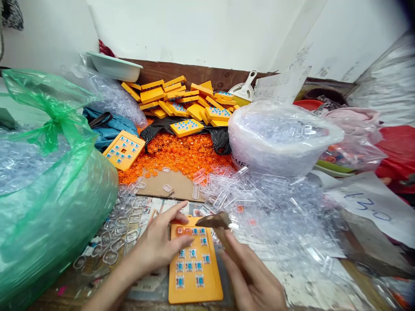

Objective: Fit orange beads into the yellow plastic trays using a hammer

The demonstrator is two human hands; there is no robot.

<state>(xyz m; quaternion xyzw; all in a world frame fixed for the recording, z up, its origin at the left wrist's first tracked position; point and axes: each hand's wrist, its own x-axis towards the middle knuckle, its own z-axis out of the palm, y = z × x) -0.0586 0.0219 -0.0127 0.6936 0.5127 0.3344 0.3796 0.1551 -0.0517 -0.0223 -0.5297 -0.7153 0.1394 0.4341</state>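
Note:
A yellow plate (194,296) with rows of small blue-and-white switches lies flat in front of me. Two orange transparent caps (179,231) sit in its top row. My left hand (158,242) reaches over the plate's left side, thumb and fingers apart; its thumb is beside the second cap, and whether it touches that cap I cannot tell. My right hand (253,276) is closed around the handle of a hammer (215,220), whose dark head hangs over the plate's upper right. Part of the handle is hidden in the fingers.
Loose orange caps (175,149) are heaped behind, with stacked yellow plates (184,97) beyond. Clear plastic pieces (275,211) spread at right below a white bag (269,160); clear rings (119,231) lie left. A bulging green bag (74,207) bounds the left side.

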